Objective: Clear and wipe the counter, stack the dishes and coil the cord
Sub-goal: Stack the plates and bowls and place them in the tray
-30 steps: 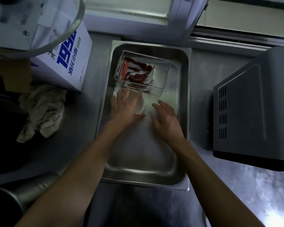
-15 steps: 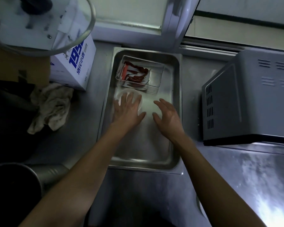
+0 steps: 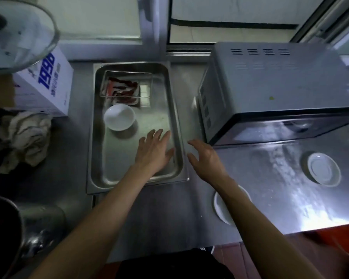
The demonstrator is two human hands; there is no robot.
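The counter is shiny metal, and a big metal tray sits on it near the window. Inside the tray, at the far end, is a clear box with red dried peppers in it. Just in front of the box sits a small white bowl.

The person's left hand is over the near right part of the tray, fingers spread out flat, holding nothing. The right hand is just past the tray's right edge, over the counter, with loose fingers and nothing in it.

A white plate lies on the counter, partly hidden under the right arm. Another white plate lies far off to the right. A grey microwave stands to the right of the tray. To the left there is a crumpled cloth and a white box with blue writing behind it. A glass lid shows in the top left corner.
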